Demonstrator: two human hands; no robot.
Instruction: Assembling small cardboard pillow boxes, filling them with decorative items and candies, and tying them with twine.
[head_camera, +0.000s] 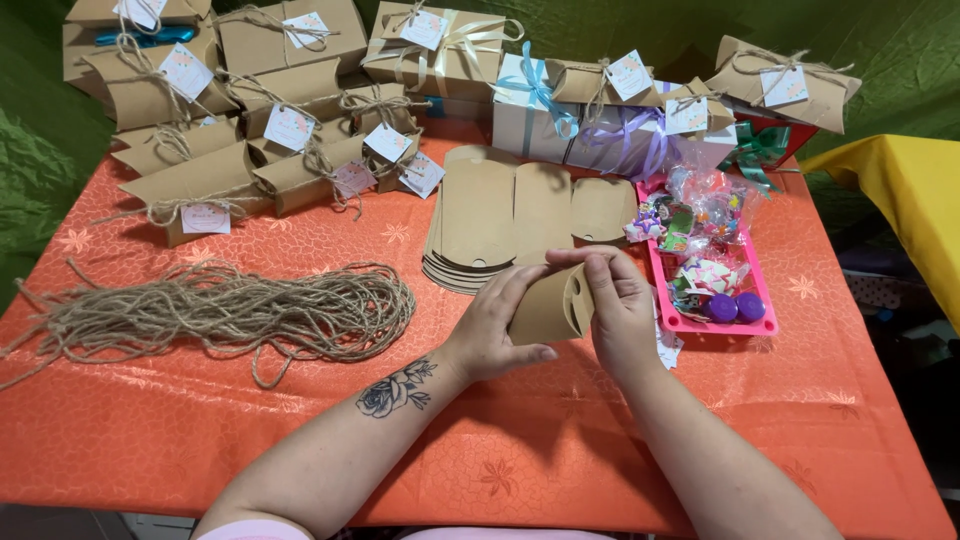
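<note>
A brown cardboard pillow box (548, 305) is held between both hands just above the orange tablecloth (300, 420). My left hand (497, 328) cups its left side, thumb underneath. My right hand (612, 305) grips its right end, fingers pressing on the curved end flap. Just behind the hands lies a stack of flat, unfolded brown box blanks (520, 215).
A loose bundle of jute twine (230, 310) lies at the left. Several finished brown boxes tied with twine and tags (250, 120) fill the back left. Ribbon-tied boxes (590, 115) stand at the back. A pink tray (765, 310) of small colourful trinkets sits at the right.
</note>
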